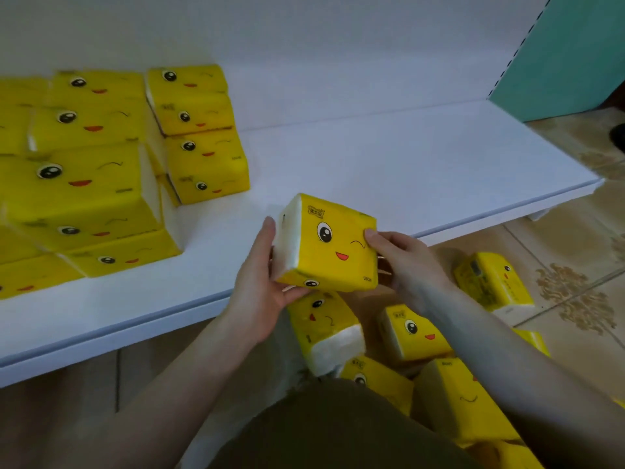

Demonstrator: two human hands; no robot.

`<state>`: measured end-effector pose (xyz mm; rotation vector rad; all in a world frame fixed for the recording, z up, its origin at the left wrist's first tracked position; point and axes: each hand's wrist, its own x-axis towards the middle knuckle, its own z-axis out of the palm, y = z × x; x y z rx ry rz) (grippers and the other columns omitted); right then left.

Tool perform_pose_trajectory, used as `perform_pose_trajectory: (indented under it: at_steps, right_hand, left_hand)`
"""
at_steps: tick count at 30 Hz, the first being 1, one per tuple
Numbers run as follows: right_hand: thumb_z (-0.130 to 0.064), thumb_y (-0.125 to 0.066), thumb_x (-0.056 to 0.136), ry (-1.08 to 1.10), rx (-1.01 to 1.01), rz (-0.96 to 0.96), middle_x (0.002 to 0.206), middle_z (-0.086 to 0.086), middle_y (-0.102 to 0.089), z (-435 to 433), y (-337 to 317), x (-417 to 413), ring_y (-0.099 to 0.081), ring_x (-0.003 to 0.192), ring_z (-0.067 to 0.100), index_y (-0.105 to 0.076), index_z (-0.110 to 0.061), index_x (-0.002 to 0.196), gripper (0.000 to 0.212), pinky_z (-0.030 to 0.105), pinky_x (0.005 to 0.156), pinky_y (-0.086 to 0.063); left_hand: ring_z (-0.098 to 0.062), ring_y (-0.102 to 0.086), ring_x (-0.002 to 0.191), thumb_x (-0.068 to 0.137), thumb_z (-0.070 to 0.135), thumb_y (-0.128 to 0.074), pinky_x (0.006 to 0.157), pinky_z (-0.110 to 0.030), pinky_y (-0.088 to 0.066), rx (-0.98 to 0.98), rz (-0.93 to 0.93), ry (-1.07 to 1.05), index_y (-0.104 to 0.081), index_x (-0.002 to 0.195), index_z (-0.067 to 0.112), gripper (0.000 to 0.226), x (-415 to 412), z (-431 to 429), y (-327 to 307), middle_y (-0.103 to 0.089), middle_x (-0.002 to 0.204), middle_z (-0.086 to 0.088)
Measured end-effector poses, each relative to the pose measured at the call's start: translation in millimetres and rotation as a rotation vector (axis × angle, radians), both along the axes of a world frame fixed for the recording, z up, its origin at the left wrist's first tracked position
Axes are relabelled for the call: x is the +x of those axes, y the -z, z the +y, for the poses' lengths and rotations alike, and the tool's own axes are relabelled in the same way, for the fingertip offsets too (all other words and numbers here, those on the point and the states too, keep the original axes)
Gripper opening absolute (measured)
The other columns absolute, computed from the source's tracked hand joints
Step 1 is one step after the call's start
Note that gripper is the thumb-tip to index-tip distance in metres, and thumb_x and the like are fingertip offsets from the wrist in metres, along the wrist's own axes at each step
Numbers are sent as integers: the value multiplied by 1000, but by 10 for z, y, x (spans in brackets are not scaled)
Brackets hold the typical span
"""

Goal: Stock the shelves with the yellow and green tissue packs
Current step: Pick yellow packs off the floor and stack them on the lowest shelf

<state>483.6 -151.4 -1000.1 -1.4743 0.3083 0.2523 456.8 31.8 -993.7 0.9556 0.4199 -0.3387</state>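
Yellow film with a winking face printed on it: one tissue pack, gripped at both ends just above the front edge of the shelf. Left hand cupped round the white end, thumb on top, fingers curled beneath. Right hand clasping the opposite end, thumb pressed on the printed face. Tilted, clear of the shelf board, not yet set down.

Further in, toward the left end of the shelf: stacked yellow packs, several rows, at least two high, faces mostly upward. Reaching only about as far as the middle of the shelf, with white board showing to the right of them.

Below the front edge of the shelf, on the floor: loose yellow packs, at least five, tumbled at odd angles, some partly hidden. No green packs anywhere in view.

By that reckoning, under way but far from finished: one pack about to be placed, a floor heap to shift, green ones seemingly not begun.
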Motion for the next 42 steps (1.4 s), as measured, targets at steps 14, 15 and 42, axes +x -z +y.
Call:
perform_pose_trajectory:
  at_steps: [14, 15, 42]
  right_hand:
    - [-21, -63, 86, -252, 81, -138, 113, 2, -63, 867, -405, 675, -63, 101, 24, -49, -28, 116, 34, 38, 82, -55]
    - [-20, -63, 86, -231, 91, -140, 111, 2, -63, 913, -408, 712, -64, 99, 23, -49, -27, 114, 31, 37, 80, -55]
    - [-38, -29, 101, -250, -81, -181, 114, -5, -47, 1872, -362, 1334, -49, 85, 2, -40, -19, 135, 40, 10, 61, -37]
  left_hand:
    - [-20, -68, 99, 91, 44, -46, 71, -31, -59, -19, -237, -359, -45, 135, 28, 47, 412, 527, -184, -64, 122, -4]
    - [-23, -67, 102, 90, 48, -45, 73, -33, -59, 11, -208, -369, -44, 136, 29, 50, 426, 541, -162, -62, 124, -5]
    - [-18, -47, 124, 84, 44, -43, 108, -43, -37, 742, -276, -626, -45, 135, 30, 52, 886, 600, 68, -52, 135, 4]
